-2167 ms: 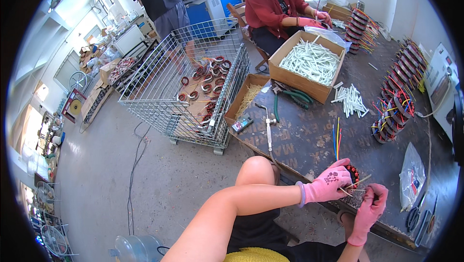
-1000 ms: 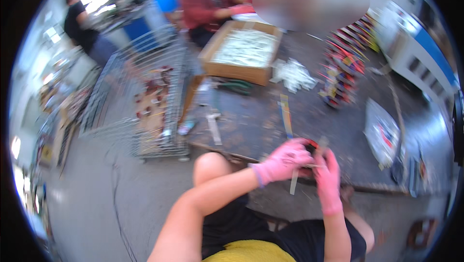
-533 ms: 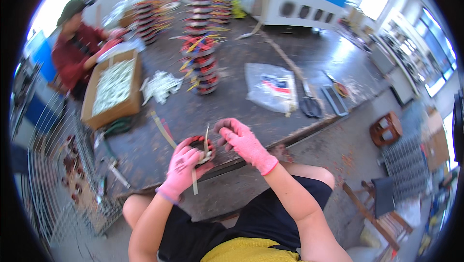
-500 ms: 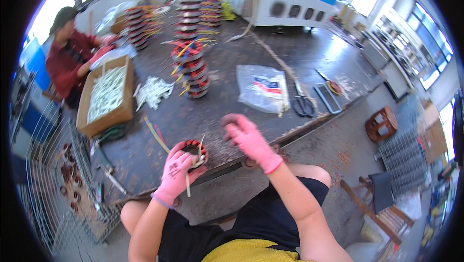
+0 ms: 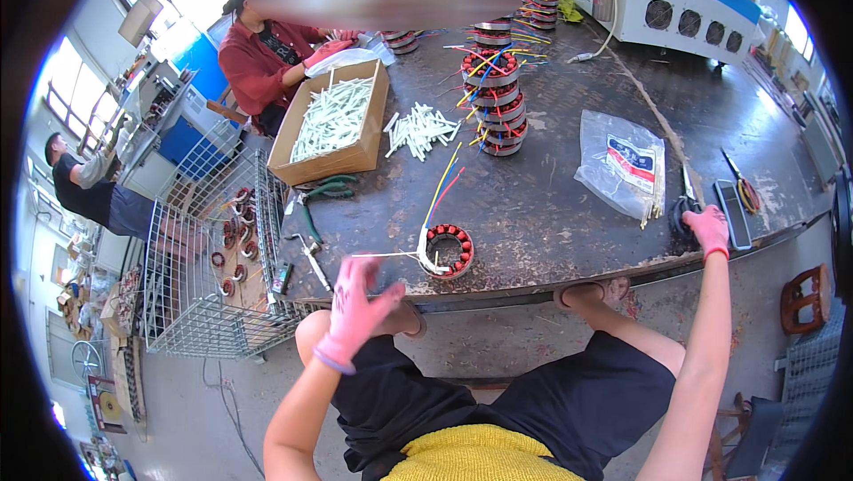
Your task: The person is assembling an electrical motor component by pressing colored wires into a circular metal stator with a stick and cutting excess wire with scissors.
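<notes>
A stator ring (image 5: 449,250) with red windings and coloured leads lies near the table's front edge. A thin white sleeve (image 5: 386,255) sticks out of it to the left. My left hand (image 5: 360,303), in a pink glove, hovers just left of and below the ring with fingers spread, its tips near the sleeve's end. My right hand (image 5: 711,228), also gloved, is stretched far right. Its fingers curl on the black handles of scissors (image 5: 686,201) beside a clear plastic bag (image 5: 622,166).
A stack of stators (image 5: 498,99), loose white sleeves (image 5: 422,130) and a cardboard box (image 5: 333,130) of them stand further back, with green pliers (image 5: 320,192) nearby. A phone (image 5: 734,214) lies by the scissors. A person in red sits across. A wire cage (image 5: 213,259) stands left.
My right hand has left the stator and reached far right to the scissors. My left hand has let go of the stator, which now lies on the table.
</notes>
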A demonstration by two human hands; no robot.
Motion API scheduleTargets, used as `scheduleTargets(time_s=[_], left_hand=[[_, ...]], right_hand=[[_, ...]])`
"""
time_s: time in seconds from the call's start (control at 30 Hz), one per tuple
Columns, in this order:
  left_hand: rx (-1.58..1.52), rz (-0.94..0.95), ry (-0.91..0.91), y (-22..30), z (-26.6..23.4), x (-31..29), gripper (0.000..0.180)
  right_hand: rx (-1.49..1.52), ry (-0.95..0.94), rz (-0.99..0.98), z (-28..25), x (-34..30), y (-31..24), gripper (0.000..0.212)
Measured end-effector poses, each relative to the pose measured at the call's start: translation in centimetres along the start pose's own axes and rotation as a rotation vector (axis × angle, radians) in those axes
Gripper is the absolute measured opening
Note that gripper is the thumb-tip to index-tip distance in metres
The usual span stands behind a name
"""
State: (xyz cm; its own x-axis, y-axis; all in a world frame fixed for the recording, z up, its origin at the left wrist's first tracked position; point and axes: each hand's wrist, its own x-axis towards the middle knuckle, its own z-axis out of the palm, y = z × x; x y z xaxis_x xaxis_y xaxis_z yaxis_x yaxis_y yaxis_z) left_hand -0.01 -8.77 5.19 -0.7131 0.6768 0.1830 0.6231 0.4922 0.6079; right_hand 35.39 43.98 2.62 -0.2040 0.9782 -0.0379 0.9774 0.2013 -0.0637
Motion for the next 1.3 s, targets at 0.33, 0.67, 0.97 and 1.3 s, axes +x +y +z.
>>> scheduleTargets(time_s=[0.33, 0.67, 0.97, 1.3], left_hand=[[-0.258, 0.066, -0.008, 5.9, 5.0, 0.4, 0.025], [-1.019, -0.239, 0.023, 0.5, 8.4, -3.4, 0.029], [-1.053, -0.272, 0.037, 0.4, 8.8, -3.5, 0.030], [-1.053, -0.265, 0.046, 0.5, 8.9, -3.3, 0.029]], right_hand=[[1.607, -0.474, -0.227, 0.3, -19.4, -4.1, 0.041], [1.271, -1.594, -0.510, 4.5, -29.6, -14.9, 0.059], [1.189, -1.589, -0.490, 6.0, -29.2, -17.2, 0.059], [1.158, -1.578, -0.466, 5.1, -28.3, -17.8, 0.045]])
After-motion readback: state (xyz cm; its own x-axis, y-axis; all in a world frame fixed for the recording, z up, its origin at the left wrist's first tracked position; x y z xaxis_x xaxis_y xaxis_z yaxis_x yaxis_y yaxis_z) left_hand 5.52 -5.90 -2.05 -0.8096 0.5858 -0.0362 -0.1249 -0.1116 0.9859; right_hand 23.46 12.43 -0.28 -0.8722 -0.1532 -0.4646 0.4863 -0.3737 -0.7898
